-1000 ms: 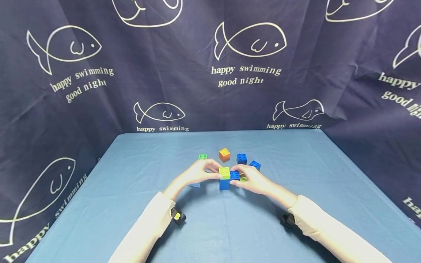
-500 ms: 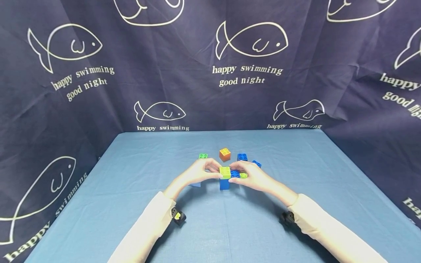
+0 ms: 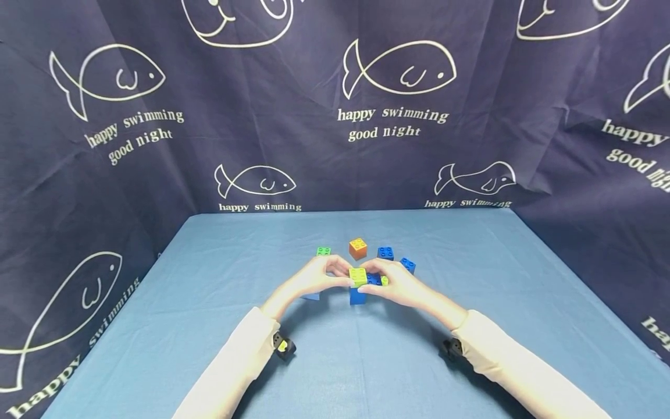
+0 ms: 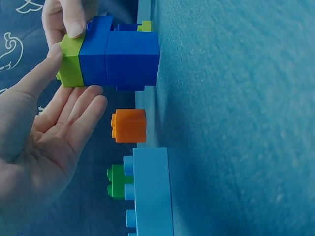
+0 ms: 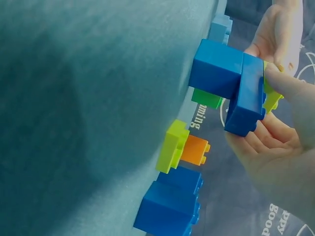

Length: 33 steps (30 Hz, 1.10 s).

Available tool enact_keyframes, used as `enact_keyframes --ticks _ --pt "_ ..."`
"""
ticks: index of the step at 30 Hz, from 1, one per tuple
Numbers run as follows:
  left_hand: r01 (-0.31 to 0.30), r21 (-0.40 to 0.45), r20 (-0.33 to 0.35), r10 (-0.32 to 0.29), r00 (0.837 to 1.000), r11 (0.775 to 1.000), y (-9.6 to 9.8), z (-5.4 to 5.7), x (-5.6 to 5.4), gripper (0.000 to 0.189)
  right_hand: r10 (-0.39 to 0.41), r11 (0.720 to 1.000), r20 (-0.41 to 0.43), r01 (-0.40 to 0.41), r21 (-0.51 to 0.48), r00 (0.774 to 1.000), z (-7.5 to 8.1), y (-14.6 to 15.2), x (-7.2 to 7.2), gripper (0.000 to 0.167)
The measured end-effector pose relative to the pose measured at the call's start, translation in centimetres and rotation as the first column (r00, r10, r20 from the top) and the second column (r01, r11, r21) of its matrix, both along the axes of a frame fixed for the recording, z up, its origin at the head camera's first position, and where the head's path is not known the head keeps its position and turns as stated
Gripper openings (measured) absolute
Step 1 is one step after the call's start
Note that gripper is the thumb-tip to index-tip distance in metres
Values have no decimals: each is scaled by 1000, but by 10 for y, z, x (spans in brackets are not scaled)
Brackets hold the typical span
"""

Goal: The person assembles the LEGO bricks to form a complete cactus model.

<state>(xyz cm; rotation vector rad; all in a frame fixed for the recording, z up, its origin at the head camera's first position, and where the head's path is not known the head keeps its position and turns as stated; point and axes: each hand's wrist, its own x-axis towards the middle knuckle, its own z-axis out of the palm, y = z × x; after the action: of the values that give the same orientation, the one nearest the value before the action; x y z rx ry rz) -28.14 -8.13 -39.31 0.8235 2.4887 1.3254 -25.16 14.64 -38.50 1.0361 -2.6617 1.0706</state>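
A stack of toy building bricks stands between both hands: a thick blue brick (image 4: 133, 59) below, a longer blue brick (image 5: 250, 88) across it, overhanging to the right, and a lime green brick (image 3: 358, 276) on top. My left hand (image 3: 316, 274) pinches the lime brick, thumb on its near side and fingers behind. From the right, my right hand (image 3: 394, 281) grips the top of the stack. In the right wrist view its thumb lies against the lime brick and its fingers against the long blue brick's far side. The hand partly covers the overhang in the head view.
Behind the stack sit an orange brick (image 3: 358, 248), a green brick (image 3: 323, 251) and two blue bricks (image 3: 385, 253). Another lime brick (image 5: 172, 146) stands to the right, and a light blue brick (image 4: 151, 191) lies near the left hand. A patterned dark cloth hangs behind the table.
My right hand has slid left along the long blue brick toward the lime brick. My left hand keeps its hold almost unmoved, and the loose bricks have stayed in place.
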Motion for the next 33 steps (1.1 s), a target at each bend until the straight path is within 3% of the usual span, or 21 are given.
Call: enact_keyframes --ticks 9,16,21,26,33 --pt "1 24 17 -1 1000 1000 1 -3 2 31 -10 1000 29 10 -5 1000 -5 0 -1 37" --pt "11 33 -19 -11 1000 999 2 -1 4 28 -46 999 130 46 5 990 -5 1 -4 38" --pt "18 62 -27 -16 999 998 0 -1 4 28 -48 999 152 47 10 987 -4 1 -4 40" --pt "10 46 -69 -7 998 999 -10 -1 5 32 -66 998 166 63 22 984 -4 1 -3 43" --pt "-49 -26 -112 46 993 998 -30 -4 4 37 -87 996 167 82 42 982 -4 0 -4 48"
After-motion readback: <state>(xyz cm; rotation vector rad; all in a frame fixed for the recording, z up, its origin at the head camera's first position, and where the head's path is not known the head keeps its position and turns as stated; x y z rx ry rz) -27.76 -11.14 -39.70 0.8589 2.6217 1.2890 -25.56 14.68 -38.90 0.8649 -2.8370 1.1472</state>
